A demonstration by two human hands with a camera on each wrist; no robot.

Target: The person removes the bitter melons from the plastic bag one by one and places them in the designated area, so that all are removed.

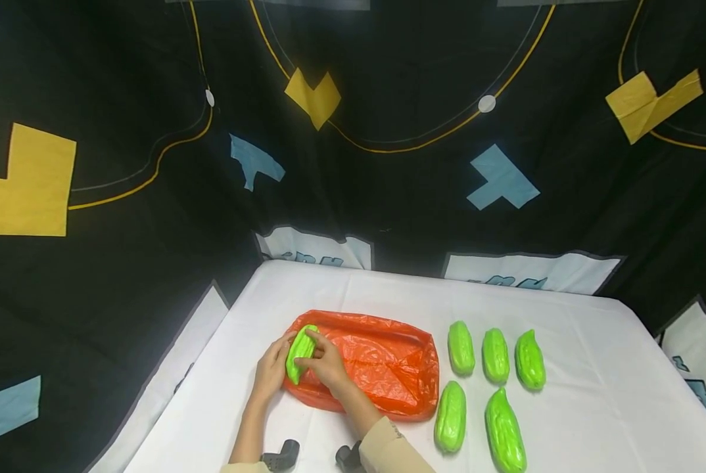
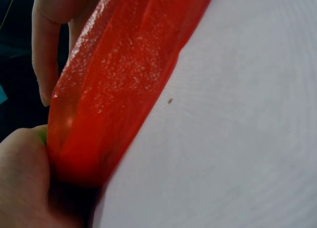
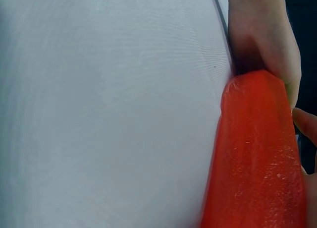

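A bright green ridged gourd [image 1: 301, 351] is held by both hands over the left end of a red plastic-covered tray [image 1: 382, 348]. My right hand [image 1: 328, 364] pinches its right side between thumb and fingers. Along the gourd's left side, my left hand [image 1: 272, 368] grips it near the tray's rim. In the left wrist view the tray's red side [image 2: 114, 84] hides most of the gourd, and only a sliver of green shows by the left hand [image 2: 22, 173]. The right wrist view has the left hand [image 3: 267, 39] beyond the tray's red wall [image 3: 257, 153].
Right of the tray, several more green gourds [image 1: 495, 356] lie in two rows on the white-covered table [image 1: 613, 394]. Dark wrist devices [image 1: 282, 456] sit at the forearms. A black curtain [image 1: 388, 197] with yellow and blue patches hangs behind the table.
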